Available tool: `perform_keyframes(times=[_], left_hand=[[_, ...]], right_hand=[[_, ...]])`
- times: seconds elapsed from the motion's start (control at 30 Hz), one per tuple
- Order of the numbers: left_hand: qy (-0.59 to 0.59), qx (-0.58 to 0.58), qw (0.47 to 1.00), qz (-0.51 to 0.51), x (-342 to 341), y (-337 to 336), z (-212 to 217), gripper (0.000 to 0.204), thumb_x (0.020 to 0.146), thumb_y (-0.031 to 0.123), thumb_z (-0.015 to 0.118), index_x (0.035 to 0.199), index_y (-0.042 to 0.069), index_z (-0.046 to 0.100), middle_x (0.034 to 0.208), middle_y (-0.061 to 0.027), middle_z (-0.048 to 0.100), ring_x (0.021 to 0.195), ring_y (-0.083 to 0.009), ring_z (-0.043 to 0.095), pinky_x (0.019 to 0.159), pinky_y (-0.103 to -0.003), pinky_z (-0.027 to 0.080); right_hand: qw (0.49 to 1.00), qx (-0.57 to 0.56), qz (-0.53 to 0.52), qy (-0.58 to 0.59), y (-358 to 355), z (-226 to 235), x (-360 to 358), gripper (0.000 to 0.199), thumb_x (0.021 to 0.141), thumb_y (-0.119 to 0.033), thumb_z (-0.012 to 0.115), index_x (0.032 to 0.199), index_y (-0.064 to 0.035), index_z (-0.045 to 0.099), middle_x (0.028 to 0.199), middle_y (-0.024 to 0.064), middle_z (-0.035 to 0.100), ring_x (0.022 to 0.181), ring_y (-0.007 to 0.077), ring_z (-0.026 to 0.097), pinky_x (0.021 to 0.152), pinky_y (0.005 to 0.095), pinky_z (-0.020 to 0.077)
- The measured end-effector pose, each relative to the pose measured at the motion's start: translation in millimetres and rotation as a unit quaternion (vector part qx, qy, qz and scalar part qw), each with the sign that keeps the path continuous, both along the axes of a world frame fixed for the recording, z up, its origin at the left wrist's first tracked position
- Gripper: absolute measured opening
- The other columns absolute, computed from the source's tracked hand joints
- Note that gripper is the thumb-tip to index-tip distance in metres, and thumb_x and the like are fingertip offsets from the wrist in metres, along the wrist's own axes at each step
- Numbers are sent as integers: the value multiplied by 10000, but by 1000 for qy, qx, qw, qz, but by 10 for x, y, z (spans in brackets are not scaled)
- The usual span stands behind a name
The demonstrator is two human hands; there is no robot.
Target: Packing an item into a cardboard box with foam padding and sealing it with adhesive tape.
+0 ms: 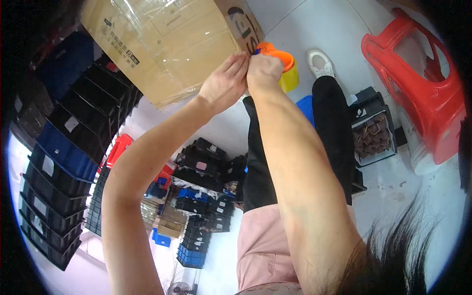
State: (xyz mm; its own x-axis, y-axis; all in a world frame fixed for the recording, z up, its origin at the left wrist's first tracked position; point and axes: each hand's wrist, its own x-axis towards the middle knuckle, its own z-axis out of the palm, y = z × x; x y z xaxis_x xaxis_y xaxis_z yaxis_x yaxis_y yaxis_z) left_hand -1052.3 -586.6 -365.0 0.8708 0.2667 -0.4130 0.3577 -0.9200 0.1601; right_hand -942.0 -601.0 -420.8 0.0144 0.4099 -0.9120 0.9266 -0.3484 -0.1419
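A large brown cardboard box (172,54) stands in front of me, with shiny clear tape across its top. My left hand (226,81) lies at the box's right edge, fingers stretched out and close together, with nothing seen in it. Right beside it, my right hand (264,71) is closed around an orange tape dispenser (276,52). A yellow roll (290,80) shows below the orange frame, and a small blue part sits near the box. The handle is hidden by my fingers, and so is the spot where the dispenser meets the carton.
At the right stands a red plastic stool (413,83). A black bin (376,132) with brown pieces is on the floor beside my leg. Stacked black and blue bins (59,162) line the left. Smaller bins (201,226) and a fan (179,287) show lower down.
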Motion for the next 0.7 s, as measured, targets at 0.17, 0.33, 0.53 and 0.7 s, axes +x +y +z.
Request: perform_keyframes(times=[0.17, 0.33, 0.53, 0.7], left_hand=[[-18, -39, 999, -31, -51, 96, -69, 424, 778, 207, 544, 1118, -46, 562, 1232, -166, 527, 1212, -274, 451, 1050, -395, 334], [24, -99, 994, -34, 28, 75, -165, 471, 810, 301, 535, 1129, -45, 557, 1238, -176, 524, 1212, -287, 446, 1064, -385, 302], [241, -32, 966, -85, 365, -109, -371, 567, 887, 434, 428, 1215, -20, 515, 1294, -177, 481, 1263, -302, 378, 1080, -382, 234], [421, -102, 901, 4, 898, 16, -651, 729, 886, 543, 399, 1363, -6, 348, 1438, -164, 302, 1350, -261, 247, 1098, -372, 181]], right_hand=[[999, -4, -26, 36, 13, -16, 48, 196, 854, -157, 522, 943, -158, 696, 1004, 13, 675, 947, 171, 643, 712, 327, 512], [996, 29, -16, 80, -67, 29, 228, 221, 848, -159, 512, 962, -107, 695, 1011, 52, 675, 960, 203, 641, 748, 372, 521], [998, 47, 44, 7, -222, -315, 201, 169, 799, -176, 580, 896, -136, 713, 949, 43, 690, 915, 187, 654, 703, 325, 515], [991, 96, 92, -31, -1184, -1224, 1567, 265, 844, -223, 503, 841, -21, 675, 855, 161, 672, 799, 303, 659, 664, 439, 514]])
